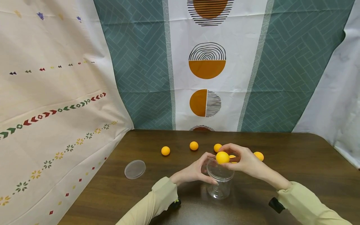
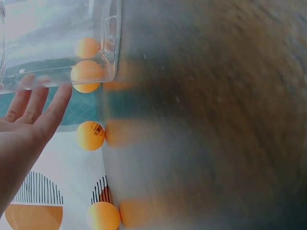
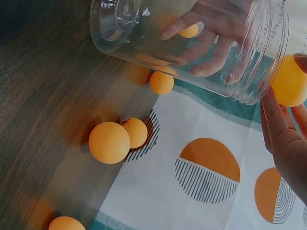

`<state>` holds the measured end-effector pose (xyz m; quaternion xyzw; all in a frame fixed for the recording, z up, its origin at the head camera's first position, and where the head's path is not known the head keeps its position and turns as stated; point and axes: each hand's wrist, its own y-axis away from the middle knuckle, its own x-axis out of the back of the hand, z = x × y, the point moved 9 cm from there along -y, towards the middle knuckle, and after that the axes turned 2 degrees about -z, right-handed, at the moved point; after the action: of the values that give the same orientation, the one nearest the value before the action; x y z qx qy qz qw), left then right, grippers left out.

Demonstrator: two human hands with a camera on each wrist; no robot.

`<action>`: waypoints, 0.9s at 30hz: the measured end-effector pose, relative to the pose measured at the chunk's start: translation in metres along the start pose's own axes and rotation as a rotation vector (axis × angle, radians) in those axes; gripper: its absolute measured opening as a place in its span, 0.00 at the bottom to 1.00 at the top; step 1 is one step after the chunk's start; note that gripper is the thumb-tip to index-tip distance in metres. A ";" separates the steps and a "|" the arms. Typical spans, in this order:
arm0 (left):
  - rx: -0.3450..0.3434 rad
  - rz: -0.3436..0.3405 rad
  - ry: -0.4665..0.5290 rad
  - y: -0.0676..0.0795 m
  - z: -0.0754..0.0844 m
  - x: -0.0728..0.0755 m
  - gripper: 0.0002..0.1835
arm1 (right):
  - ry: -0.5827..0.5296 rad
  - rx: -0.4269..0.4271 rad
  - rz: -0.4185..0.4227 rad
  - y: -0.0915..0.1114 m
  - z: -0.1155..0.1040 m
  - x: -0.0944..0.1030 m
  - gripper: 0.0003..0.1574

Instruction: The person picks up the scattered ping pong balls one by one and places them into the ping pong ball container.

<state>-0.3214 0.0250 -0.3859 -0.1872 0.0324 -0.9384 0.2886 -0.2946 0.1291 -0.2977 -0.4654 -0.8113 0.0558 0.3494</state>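
Observation:
A clear plastic jar (image 1: pixel 220 189) stands upright on the table with its mouth uncovered. My left hand (image 1: pixel 194 172) holds the jar from the left, thumb at the front and fingers behind; in the right wrist view those fingers show through the wall. Just over the jar's rim, my right hand (image 1: pixel 245 160) pinches an orange ping-pong ball (image 1: pixel 222 157) between thumb and fingers. In the right wrist view that ball (image 3: pixel 289 85) is beside the jar's threaded mouth. Another ball (image 1: pixel 232 157) lies behind the right hand, partly hidden by it.
Loose ping-pong balls lie toward the back of the brown table (image 1: pixel 112 193): one ball (image 1: pixel 165 151) at left, another (image 1: pixel 193 145) near the middle, a third (image 1: pixel 217 147) behind the jar, one (image 1: pixel 258 156) at right. A round clear lid (image 1: pixel 135 169) rests at left. Patterned cloth hangs behind.

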 end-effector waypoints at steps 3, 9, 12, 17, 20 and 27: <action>0.004 0.000 0.003 0.000 0.000 0.000 0.35 | 0.000 0.002 -0.003 0.000 -0.001 -0.001 0.27; 0.004 -0.002 0.003 0.000 0.000 0.000 0.35 | 0.030 0.030 -0.008 -0.001 -0.003 -0.003 0.26; 0.008 -0.002 0.001 0.000 0.001 -0.001 0.35 | 0.042 0.038 -0.007 -0.001 -0.004 -0.004 0.25; 0.022 0.003 -0.015 -0.001 -0.001 0.000 0.34 | 0.057 0.037 -0.007 -0.001 -0.005 -0.005 0.25; 0.027 0.003 -0.014 -0.002 -0.003 0.000 0.34 | 0.061 0.032 -0.010 -0.001 -0.005 -0.007 0.25; -0.001 -0.004 0.007 -0.002 -0.002 0.000 0.35 | 0.098 0.044 -0.013 -0.002 -0.007 -0.010 0.26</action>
<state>-0.3237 0.0267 -0.3876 -0.1841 0.0338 -0.9397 0.2864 -0.2881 0.1186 -0.2967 -0.4545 -0.7948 0.0486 0.3992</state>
